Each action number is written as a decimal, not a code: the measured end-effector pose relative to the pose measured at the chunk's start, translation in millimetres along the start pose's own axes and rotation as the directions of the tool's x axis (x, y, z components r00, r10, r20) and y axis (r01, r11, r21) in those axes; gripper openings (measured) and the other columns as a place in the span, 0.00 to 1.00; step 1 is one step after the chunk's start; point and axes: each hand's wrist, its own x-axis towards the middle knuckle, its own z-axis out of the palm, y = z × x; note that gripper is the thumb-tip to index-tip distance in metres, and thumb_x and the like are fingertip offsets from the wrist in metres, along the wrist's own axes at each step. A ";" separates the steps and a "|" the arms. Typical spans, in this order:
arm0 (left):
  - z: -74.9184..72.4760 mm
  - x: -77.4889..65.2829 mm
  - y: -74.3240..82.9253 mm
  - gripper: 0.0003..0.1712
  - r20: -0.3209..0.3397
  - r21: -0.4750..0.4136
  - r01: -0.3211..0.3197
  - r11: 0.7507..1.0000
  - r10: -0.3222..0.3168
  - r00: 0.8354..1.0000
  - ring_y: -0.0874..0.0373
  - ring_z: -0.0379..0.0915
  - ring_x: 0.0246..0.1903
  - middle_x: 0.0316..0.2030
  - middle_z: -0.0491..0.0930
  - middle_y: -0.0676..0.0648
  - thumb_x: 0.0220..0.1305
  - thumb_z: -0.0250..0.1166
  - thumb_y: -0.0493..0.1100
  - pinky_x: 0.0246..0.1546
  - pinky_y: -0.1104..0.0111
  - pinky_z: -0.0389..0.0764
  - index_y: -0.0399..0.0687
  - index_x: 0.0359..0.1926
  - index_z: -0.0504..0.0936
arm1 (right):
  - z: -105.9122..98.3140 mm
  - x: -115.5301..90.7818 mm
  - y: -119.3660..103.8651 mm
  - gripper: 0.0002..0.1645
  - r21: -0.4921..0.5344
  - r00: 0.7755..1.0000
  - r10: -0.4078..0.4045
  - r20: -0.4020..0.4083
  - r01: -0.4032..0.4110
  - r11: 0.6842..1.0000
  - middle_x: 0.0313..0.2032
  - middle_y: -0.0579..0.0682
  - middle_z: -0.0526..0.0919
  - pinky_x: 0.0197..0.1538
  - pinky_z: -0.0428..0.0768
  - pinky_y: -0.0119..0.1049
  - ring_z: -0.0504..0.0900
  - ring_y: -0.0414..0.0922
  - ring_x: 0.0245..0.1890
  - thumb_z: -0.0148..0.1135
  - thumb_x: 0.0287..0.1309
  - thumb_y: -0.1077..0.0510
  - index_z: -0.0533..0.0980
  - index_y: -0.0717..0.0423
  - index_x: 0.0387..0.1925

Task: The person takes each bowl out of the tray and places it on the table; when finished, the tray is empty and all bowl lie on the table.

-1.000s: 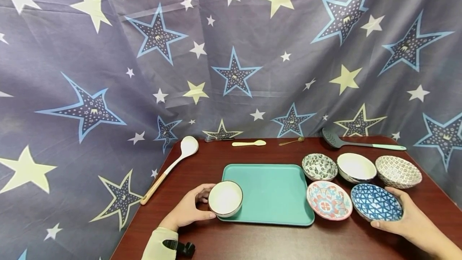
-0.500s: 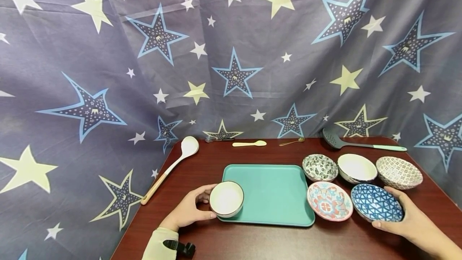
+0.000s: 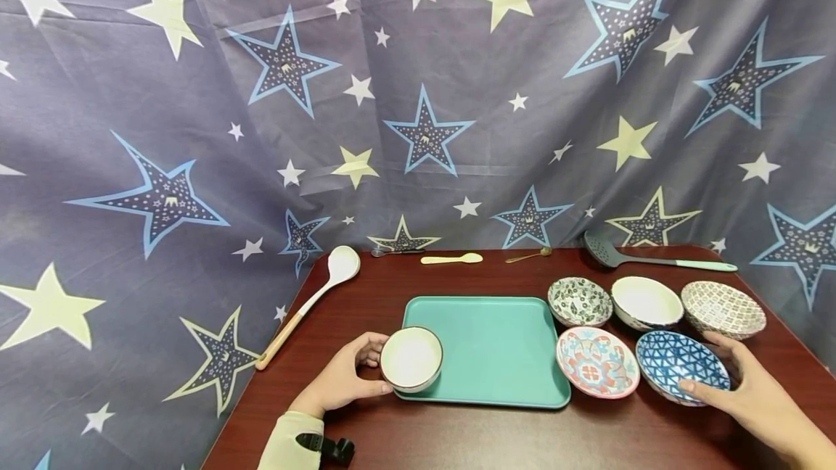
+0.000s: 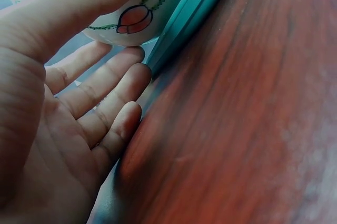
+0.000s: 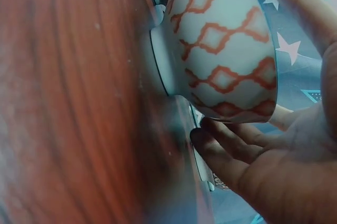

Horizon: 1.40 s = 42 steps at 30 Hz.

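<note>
My left hand (image 3: 345,376) holds a small cream bowl (image 3: 411,360) with a dark rim at the near left corner of the green tray (image 3: 496,350). In the left wrist view the thumb lies along this bowl's flower-painted side (image 4: 134,19), fingers on its far side and low. At the right, my right hand (image 3: 751,386) is around the right side of a blue triangle-patterned bowl (image 3: 679,365). In the right wrist view this bowl's outside (image 5: 226,50) is white with orange-red diamonds. There the thumb stands off the rim, while the fingers are extended beside its wall.
Beside the blue bowl sits a pink floral bowl (image 3: 597,363). Behind are a leaf-patterned bowl (image 3: 579,302), a white bowl (image 3: 646,302) and a checked bowl (image 3: 723,309). A ladle (image 3: 342,265), a small spoon (image 3: 451,259) and a slotted turner (image 3: 607,252) lie farther out.
My right hand has loosened from the blue bowl, its thumb lifting off the near side to over the rim. That bowl stays in place. The left hand and cream bowl barely differ.
</note>
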 end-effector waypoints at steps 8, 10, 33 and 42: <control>0.3 0.7 2.1 0.39 -0.019 0.000 0.020 1.000 -0.020 1.000 0.53 0.80 0.48 0.50 0.82 0.49 0.50 0.86 0.44 0.53 0.61 0.81 0.52 0.61 0.77 | 1.2 0.4 -2.0 0.59 0.009 0.999 -0.015 -0.041 0.016 1.000 0.64 0.78 0.64 0.42 0.66 0.13 0.62 0.13 0.48 0.77 0.60 0.60 0.47 0.75 0.77; 0.3 0.9 1.7 0.38 -0.022 0.012 0.023 1.000 -0.023 1.000 0.54 0.81 0.48 0.49 0.83 0.50 0.50 0.86 0.45 0.52 0.61 0.81 0.53 0.61 0.78 | 1.4 0.7 -2.9 0.59 0.004 0.998 -0.026 -0.058 0.026 1.000 0.64 0.78 0.64 0.42 0.66 0.13 0.62 0.14 0.48 0.78 0.59 0.60 0.48 0.75 0.77; 5.9 1.1 -0.6 0.38 -0.051 0.183 0.002 0.983 0.008 0.999 0.57 0.80 0.42 0.48 0.81 0.57 0.49 0.86 0.51 0.39 0.65 0.79 0.63 0.62 0.81 | -3.5 31.4 -52.4 0.59 -0.057 0.984 -0.171 -0.046 0.169 0.984 0.67 0.75 0.68 0.54 0.57 0.08 0.60 0.15 0.56 0.80 0.56 0.57 0.54 0.65 0.79; 4.9 2.4 -3.7 0.28 -0.007 0.224 -0.016 0.975 0.018 1.000 0.60 0.78 0.42 0.44 0.81 0.59 0.54 0.84 0.53 0.38 0.67 0.77 0.65 0.55 0.83 | 14.7 53.4 -93.9 0.57 -0.045 0.968 -0.250 0.017 0.250 0.967 0.68 0.69 0.69 0.55 0.59 0.10 0.69 0.67 0.65 0.82 0.55 0.54 0.59 0.61 0.78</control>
